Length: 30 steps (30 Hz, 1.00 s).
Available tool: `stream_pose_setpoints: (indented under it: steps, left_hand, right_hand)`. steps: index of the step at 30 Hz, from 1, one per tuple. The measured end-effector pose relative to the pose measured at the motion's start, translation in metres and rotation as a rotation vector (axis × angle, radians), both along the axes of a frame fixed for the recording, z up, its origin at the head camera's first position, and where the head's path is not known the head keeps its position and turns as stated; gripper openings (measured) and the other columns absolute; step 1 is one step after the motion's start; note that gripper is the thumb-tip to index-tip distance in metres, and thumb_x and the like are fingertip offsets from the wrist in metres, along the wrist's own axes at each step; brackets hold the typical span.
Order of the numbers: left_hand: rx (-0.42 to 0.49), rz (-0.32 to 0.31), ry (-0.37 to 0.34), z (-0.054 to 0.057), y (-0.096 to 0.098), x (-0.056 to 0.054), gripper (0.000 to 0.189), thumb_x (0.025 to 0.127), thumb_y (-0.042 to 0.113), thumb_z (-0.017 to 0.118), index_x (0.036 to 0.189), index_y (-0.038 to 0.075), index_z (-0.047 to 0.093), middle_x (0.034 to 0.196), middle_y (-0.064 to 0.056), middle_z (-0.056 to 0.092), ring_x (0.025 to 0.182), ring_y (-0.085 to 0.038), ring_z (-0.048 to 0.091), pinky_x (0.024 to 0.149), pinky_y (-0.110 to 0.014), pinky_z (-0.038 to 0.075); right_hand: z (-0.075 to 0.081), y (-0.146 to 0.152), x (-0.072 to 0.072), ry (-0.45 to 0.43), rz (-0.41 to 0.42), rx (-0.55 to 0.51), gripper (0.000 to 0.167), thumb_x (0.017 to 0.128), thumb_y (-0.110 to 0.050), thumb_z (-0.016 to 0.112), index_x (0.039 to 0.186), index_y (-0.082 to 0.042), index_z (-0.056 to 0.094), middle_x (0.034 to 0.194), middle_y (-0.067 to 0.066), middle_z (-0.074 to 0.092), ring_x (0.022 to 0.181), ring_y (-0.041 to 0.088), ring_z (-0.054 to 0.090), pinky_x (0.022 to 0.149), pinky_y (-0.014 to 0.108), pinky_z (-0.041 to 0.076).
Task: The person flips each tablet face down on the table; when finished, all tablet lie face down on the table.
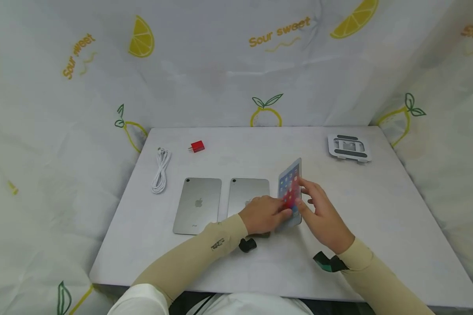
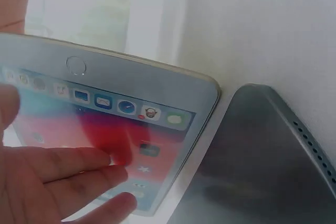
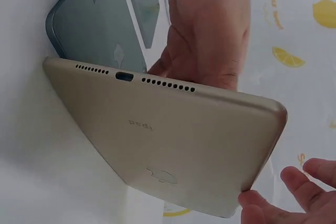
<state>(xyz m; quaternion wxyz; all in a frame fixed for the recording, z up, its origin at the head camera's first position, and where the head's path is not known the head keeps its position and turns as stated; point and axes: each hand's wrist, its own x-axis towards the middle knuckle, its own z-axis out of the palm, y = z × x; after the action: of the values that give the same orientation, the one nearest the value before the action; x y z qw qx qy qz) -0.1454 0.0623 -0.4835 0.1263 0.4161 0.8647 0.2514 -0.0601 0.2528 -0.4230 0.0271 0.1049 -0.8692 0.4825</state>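
A gold-backed tablet (image 1: 288,186) with its screen lit stands tilted on a long edge, its screen turned left. My left hand (image 1: 262,214) reaches across to it, and its extended fingers (image 2: 79,174) touch the lower part of the screen. At the raised edge, my right hand (image 1: 321,216) holds the tablet by its fingertips (image 3: 254,200); two other fingers stay apart from it. The right wrist view shows the tablet's plain back and charging port. Beside it, a silver tablet (image 1: 238,192) lies back up, partly covered by my left hand. Another silver tablet (image 1: 193,218) lies further left.
A coiled white cable (image 1: 161,170) lies at the left, with a red plug adapter (image 1: 197,146) behind the tablets. A folded white and grey stand (image 1: 349,148) sits at the back right of the white table (image 1: 398,245). Lemon-printed cloth (image 1: 205,74) hangs around.
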Motion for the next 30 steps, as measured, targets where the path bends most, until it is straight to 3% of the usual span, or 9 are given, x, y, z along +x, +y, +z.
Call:
stream_pose_setpoints:
  steps: [2, 5, 9, 12, 16, 21, 26, 30]
  left_hand:
    - [0.07, 0.017, -0.045, 0.002, -0.005, -0.001, 0.043, 0.114, 0.045, 0.046, 0.125, 0.015, 0.075, 0.092, 0.009, 0.074, 0.083, -0.006, 0.064, 0.073, -0.025, 0.053]
    - [0.133, 0.063, -0.101, 0.007, -0.014, -0.002, 0.057, 0.114, 0.055, 0.039, 0.142, 0.016, 0.07, 0.116, 0.009, 0.075, 0.102, -0.006, 0.068, 0.088, -0.027, 0.055]
    - [0.209, 0.113, -0.182, 0.015, -0.027, -0.003, 0.068, 0.111, 0.063, 0.039, 0.161, 0.018, 0.052, 0.15, 0.007, 0.061, 0.128, -0.012, 0.063, 0.105, -0.032, 0.051]
    - [0.27, 0.125, -0.206, 0.018, -0.037, -0.005, 0.07, 0.111, 0.061, 0.046, 0.165, 0.016, 0.044, 0.157, 0.007, 0.055, 0.131, -0.014, 0.061, 0.106, -0.033, 0.05]
    - [0.365, 0.124, -0.225, 0.016, -0.051, -0.008, 0.068, 0.111, 0.049, 0.055, 0.166, 0.011, 0.041, 0.158, 0.003, 0.054, 0.126, -0.013, 0.06, 0.103, -0.032, 0.051]
    - [0.449, 0.16, -0.241, 0.008, -0.066, -0.01, 0.059, 0.111, 0.03, 0.061, 0.162, 0.005, 0.045, 0.152, -0.006, 0.057, 0.12, -0.015, 0.062, 0.098, -0.03, 0.053]
    - [0.469, 0.233, -0.257, 0.003, -0.074, -0.011, 0.058, 0.105, 0.017, 0.066, 0.159, 0.003, 0.049, 0.141, -0.007, 0.063, 0.113, -0.017, 0.063, 0.094, -0.032, 0.055]
    - [0.403, 0.285, -0.242, -0.003, -0.076, -0.012, 0.063, 0.098, 0.013, 0.069, 0.157, 0.001, 0.049, 0.133, -0.006, 0.067, 0.109, -0.015, 0.063, 0.09, -0.031, 0.056]
  right_hand:
    - [-0.001, -0.004, -0.002, 0.025, 0.031, -0.008, 0.059, 0.113, -0.017, 0.055, 0.167, -0.01, 0.033, 0.163, 0.019, 0.037, 0.146, 0.045, 0.04, 0.111, 0.069, 0.034]
    - [-0.004, -0.01, -0.005, 0.039, 0.061, -0.008, 0.059, 0.114, -0.018, 0.054, 0.167, -0.009, 0.032, 0.165, 0.019, 0.035, 0.148, 0.043, 0.04, 0.113, 0.069, 0.034]
    - [-0.009, -0.018, -0.009, -0.006, 0.089, 0.001, 0.063, 0.115, -0.024, 0.052, 0.169, -0.006, 0.026, 0.172, 0.018, 0.028, 0.15, 0.042, 0.039, 0.114, 0.069, 0.036]
    - [-0.015, -0.024, -0.012, -0.066, 0.115, 0.013, 0.068, 0.116, -0.031, 0.05, 0.171, -0.005, 0.02, 0.173, 0.016, 0.026, 0.151, 0.042, 0.04, 0.113, 0.07, 0.038]
    - [-0.029, -0.03, -0.018, -0.134, 0.161, 0.043, 0.068, 0.117, -0.037, 0.046, 0.171, -0.006, 0.019, 0.172, 0.015, 0.03, 0.151, 0.042, 0.041, 0.114, 0.069, 0.038]
    - [-0.05, -0.028, -0.025, -0.234, 0.202, 0.109, 0.069, 0.117, -0.04, 0.042, 0.168, 0.003, 0.023, 0.168, 0.022, 0.035, 0.152, 0.045, 0.038, 0.116, 0.066, 0.036]
    - [-0.061, -0.023, -0.026, -0.32, 0.202, 0.187, 0.073, 0.117, -0.042, 0.041, 0.165, 0.01, 0.023, 0.17, 0.03, 0.023, 0.156, 0.05, 0.024, 0.122, 0.066, 0.024]
    - [-0.067, -0.02, -0.027, -0.305, 0.188, 0.273, 0.075, 0.116, -0.045, 0.042, 0.163, 0.011, 0.027, 0.169, 0.034, 0.02, 0.155, 0.055, 0.02, 0.121, 0.068, 0.022]
